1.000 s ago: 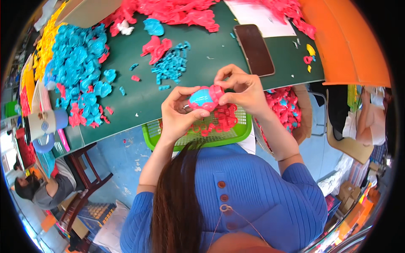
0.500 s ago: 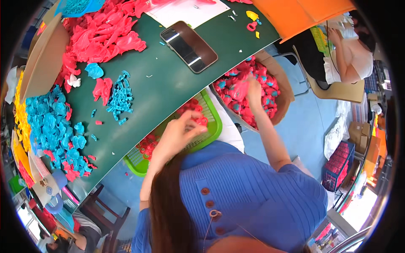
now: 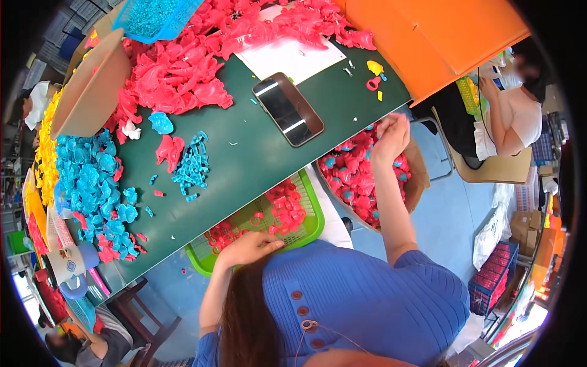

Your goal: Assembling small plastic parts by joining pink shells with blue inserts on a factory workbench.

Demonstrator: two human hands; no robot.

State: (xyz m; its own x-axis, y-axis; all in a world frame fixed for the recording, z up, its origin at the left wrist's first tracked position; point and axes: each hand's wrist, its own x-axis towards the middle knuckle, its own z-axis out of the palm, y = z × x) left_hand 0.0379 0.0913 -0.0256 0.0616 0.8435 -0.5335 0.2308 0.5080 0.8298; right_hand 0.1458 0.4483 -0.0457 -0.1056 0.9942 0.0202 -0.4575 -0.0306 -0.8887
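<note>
My left hand (image 3: 252, 247) rests over the near rim of a green basket (image 3: 319, 211), its fingers stretched out flat with nothing visible in them. Inside the basket lie small red ring-like plastic pieces (image 3: 287, 211). Above a round bin at the table's edge is my right hand (image 3: 391, 139), fingers curled together and slightly blurred. Something pinkish shows at its fingertips, but I cannot make out what it is. Pink plastic pieces with blue parts (image 3: 354, 183) fill the bin below that hand.
A phone (image 3: 288, 110) lies on the green table (image 3: 226, 165). Heaps of pink pieces (image 3: 174, 76) and blue pieces (image 3: 88, 177) cover its far and left parts, beside a small blue pile (image 3: 192, 165). An orange box (image 3: 440, 43) stands far right. A co-worker (image 3: 510, 110) sits beyond.
My right hand has come up out of the bin toward the table edge. My left hand has lowered to the basket's near rim and its fingers have straightened. The view has shifted.
</note>
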